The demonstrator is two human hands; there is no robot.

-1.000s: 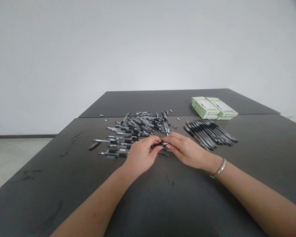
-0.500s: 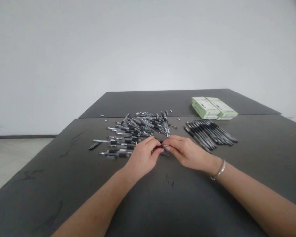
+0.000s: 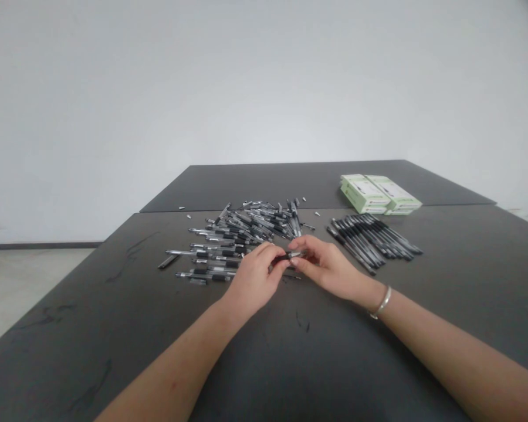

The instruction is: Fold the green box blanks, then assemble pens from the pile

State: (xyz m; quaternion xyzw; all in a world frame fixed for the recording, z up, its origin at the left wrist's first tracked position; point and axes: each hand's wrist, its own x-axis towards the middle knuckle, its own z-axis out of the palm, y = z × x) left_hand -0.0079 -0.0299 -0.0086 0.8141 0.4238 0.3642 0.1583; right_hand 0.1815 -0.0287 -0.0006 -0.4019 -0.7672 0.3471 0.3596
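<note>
A pen [image 3: 286,256] with a black grip lies level between my two hands, above the table. My left hand [image 3: 257,275] is closed around its grip, and the rest of the barrel is hidden in the palm. My right hand [image 3: 330,269] has its thumb and index finger curled about the pen's pale, clear front end. Whether a cap sits on that end I cannot make out. Just beyond my left hand spreads a loose pile of pens [image 3: 233,234] with clear barrels and black grips. Right of my right hand, several pens [image 3: 374,240] lie side by side in a slanted row.
Green and white boxes [image 3: 381,193] are stacked at the back right of the dark table [image 3: 158,351]. Small pale pieces [image 3: 317,214] lie scattered around the pile. A seam crosses the tabletop behind the pens, and a pale wall [image 3: 264,82] stands beyond.
My right fingers have shifted and loosened a little, so more of the pen's front end shows between the hands. My left hand has stayed almost in place.
</note>
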